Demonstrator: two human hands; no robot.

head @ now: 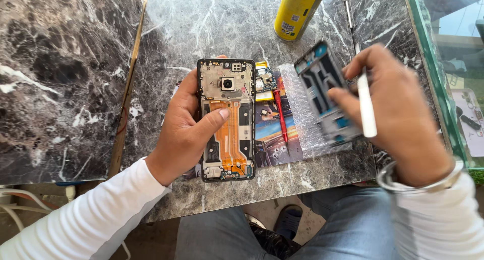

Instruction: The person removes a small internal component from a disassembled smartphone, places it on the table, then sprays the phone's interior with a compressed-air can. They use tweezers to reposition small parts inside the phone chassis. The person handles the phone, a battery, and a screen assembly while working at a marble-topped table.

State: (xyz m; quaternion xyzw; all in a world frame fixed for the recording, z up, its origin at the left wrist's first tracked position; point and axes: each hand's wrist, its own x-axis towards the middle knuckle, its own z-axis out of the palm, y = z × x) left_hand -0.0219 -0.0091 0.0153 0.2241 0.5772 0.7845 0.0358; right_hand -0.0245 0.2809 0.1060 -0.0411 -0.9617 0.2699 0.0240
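Two hands grip parts — left (189, 126) the opened phone (227, 120), right (398, 114) its frame (326, 99).

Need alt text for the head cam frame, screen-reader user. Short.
A person's left hand holds an opened smartphone with its orange flex cable exposed, while the right hand holds a removed phone frame and a white stylus-like tool. They sit at a dark marble table with a red screwdriver and a yellow can.
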